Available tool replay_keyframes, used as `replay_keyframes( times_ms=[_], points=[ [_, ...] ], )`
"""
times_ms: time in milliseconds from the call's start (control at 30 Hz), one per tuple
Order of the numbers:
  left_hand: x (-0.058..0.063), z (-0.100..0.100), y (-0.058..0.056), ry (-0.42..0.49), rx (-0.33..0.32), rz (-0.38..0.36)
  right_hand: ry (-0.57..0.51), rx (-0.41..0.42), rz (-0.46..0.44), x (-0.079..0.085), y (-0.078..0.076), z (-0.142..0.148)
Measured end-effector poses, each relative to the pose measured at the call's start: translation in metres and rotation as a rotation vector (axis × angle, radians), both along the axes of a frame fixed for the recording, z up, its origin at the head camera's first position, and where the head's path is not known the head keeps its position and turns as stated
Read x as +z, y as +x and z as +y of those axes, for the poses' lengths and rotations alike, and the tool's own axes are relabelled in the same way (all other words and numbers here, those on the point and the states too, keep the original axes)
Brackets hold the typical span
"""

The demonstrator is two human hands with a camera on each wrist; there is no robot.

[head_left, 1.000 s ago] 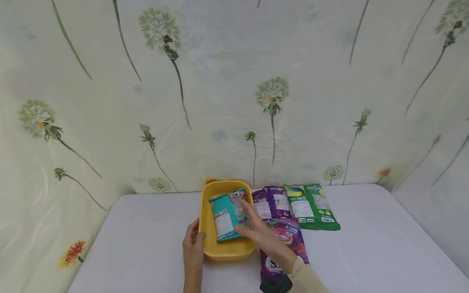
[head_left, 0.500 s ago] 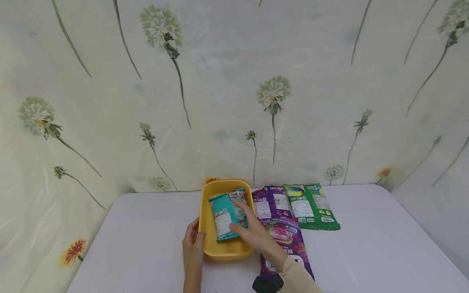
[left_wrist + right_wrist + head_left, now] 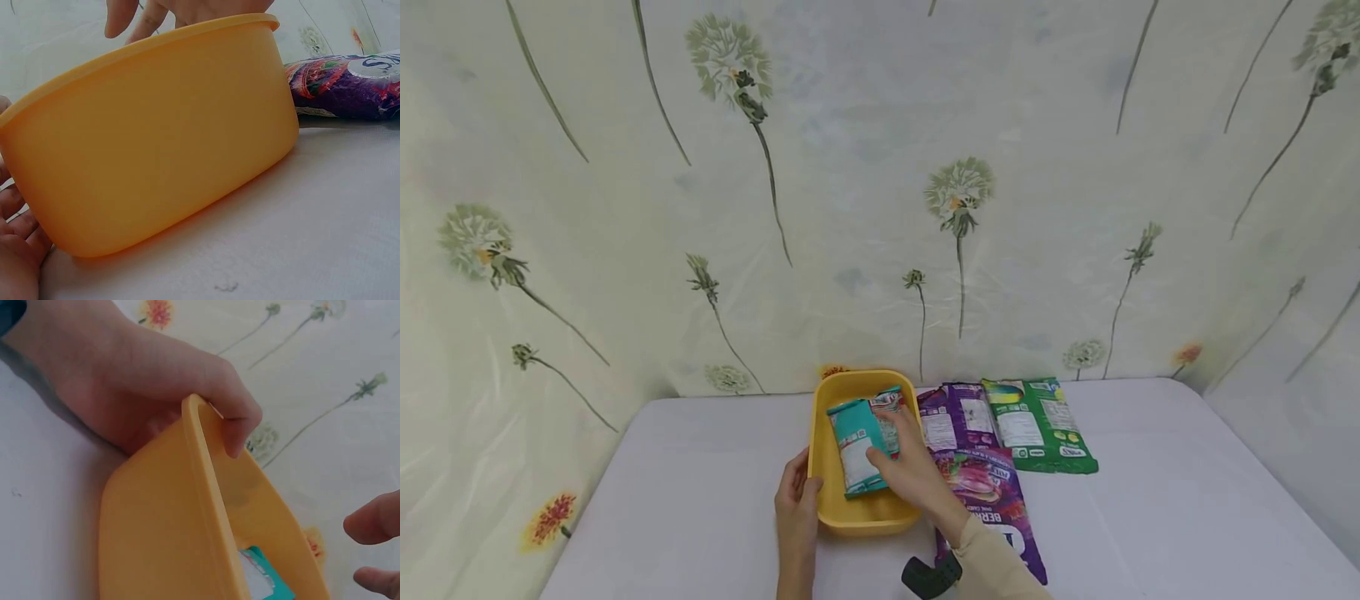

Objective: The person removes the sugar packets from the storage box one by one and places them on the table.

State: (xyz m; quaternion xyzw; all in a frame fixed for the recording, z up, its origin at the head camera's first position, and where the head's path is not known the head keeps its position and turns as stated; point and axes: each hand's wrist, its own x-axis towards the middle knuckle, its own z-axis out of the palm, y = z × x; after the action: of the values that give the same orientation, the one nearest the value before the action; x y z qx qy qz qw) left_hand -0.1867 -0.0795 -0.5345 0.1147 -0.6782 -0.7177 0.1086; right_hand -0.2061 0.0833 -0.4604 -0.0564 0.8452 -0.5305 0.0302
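Observation:
A yellow plastic tub [image 3: 822, 500] stands on the table. My left hand [image 3: 797, 492] grips its left side, and in the right wrist view the thumb [image 3: 234, 434] hooks over the rim. Inside lie a teal packet [image 3: 856, 442] with a white label and, partly under my right hand, a red-and-teal packet [image 3: 887, 400]. My right hand [image 3: 917, 475] reaches over the tub's right rim, its fingers above the packets. In the right wrist view two of its fingers [image 3: 378, 519] stand apart with nothing between them. The left wrist view shows its fingers [image 3: 147, 22] above the rim.
Right of the tub lie a purple packet [image 3: 958, 417], a green packet [image 3: 1037, 425] and, nearer, a purple berry-print packet [image 3: 988, 492] partly behind my right forearm. A dandelion-print sheet [image 3: 850, 208] hangs behind the white table [image 3: 715, 500].
My right hand and forearm have shifted slightly left over the tub, uncovering more of the near purple packet. The left hand, tub and packets have stayed in place.

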Motion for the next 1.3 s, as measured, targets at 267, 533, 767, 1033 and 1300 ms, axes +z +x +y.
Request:
replay_keyframes(
  times_ms=[267, 533, 767, 1033, 1300],
  points=[
    [-0.002, 0.000, -0.001, -0.014, -0.003, 0.013, -0.042, 0.025, -0.107, 0.004, -0.011, 0.000],
    [0.000, 0.002, -0.002, 0.004, -0.008, 0.004, -0.066, 0.038, -0.242, 0.005, -0.023, 0.007],
    [0.000, 0.002, -0.001, -0.005, -0.005, -0.004, -0.106, 0.087, -0.321, 0.004, -0.027, 0.016],
    [-0.001, 0.002, 0.000, 0.001, -0.002, -0.024, -0.138, 0.145, -0.355, 0.003, -0.026, 0.023],
    [-0.001, 0.002, -0.002, 0.005, 0.015, -0.011, -0.130, 0.165, -0.359, 0.003, -0.028, 0.024]
  ],
)
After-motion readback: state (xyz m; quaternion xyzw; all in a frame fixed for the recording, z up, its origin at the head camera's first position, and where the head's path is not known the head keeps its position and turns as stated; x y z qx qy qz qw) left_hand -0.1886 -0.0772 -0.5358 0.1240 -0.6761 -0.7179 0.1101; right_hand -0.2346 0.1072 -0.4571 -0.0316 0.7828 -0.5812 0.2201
